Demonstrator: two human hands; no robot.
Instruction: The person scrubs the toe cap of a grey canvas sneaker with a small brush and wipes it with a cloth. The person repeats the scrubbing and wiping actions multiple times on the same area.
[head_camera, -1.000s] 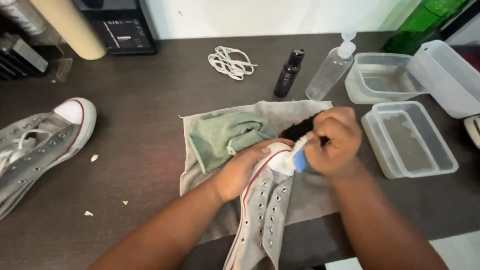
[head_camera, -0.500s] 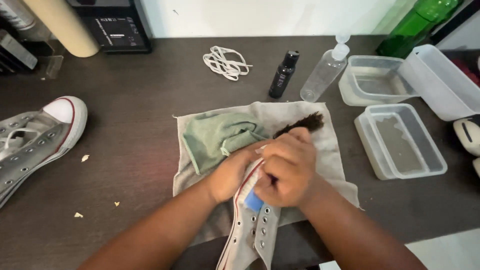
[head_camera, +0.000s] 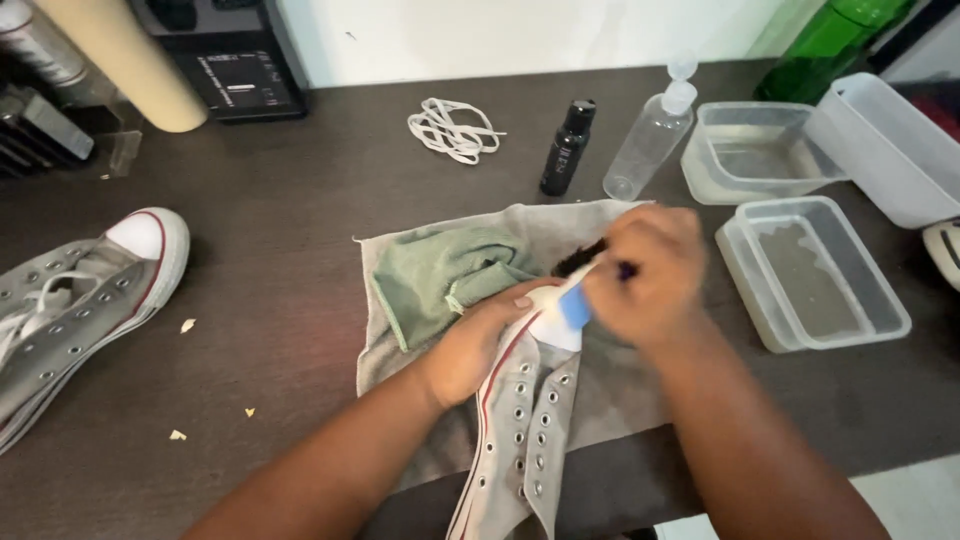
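**Brush on the toe cap of a grey sneaker**

The left hand (head_camera: 470, 345) presses down on the grey sneaker (head_camera: 525, 420), fingers wrapped over its side by the white toe cap; the shoe lies on a grey cloth (head_camera: 600, 390) at the front middle of the dark counter (head_camera: 280, 240), its heel cut off by the bottom edge. The right hand (head_camera: 645, 270) is closed around a brush (head_camera: 573, 303); only a blue and white part shows below the fist, blurred, and dark bristles peek out behind it. How the brush meets the toe cap is hard to make out.

A green cloth (head_camera: 440, 275) lies bunched on the grey one, just beside the left hand. Behind stand a small black bottle (head_camera: 567, 148) and a clear bottle (head_camera: 650, 135) with a flip cap, tilted. White laces (head_camera: 452, 128) lie coiled near them. At right sit 2 clear tubs (head_camera: 810, 270), the nearer one holding murky water. A second sneaker (head_camera: 75, 300) is cut off at the left edge. A green bottle (head_camera: 825, 50) is cropped at the top right.
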